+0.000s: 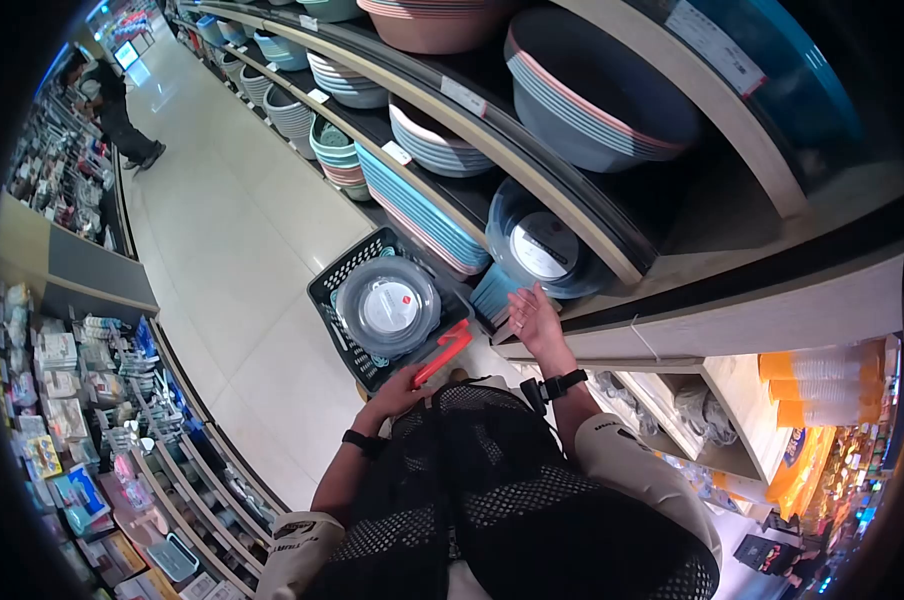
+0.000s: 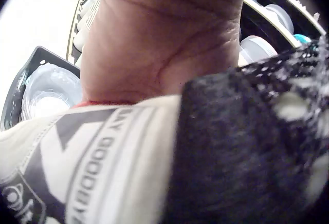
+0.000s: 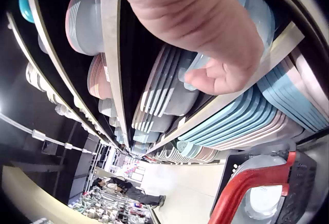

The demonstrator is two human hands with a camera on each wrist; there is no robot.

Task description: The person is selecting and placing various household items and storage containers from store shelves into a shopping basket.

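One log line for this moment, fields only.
left grip: holds red handle | right grip: open, by blue basin | basket: clear tubs inside

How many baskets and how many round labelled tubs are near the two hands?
Black basket, held by the left hand: 1
Round tubs with a white label: 2, the tub in the basket and the shelf tub by the right hand
Total: 3

Left hand (image 1: 400, 388) curled in grip, right hand (image 1: 535, 318) open, outstretched
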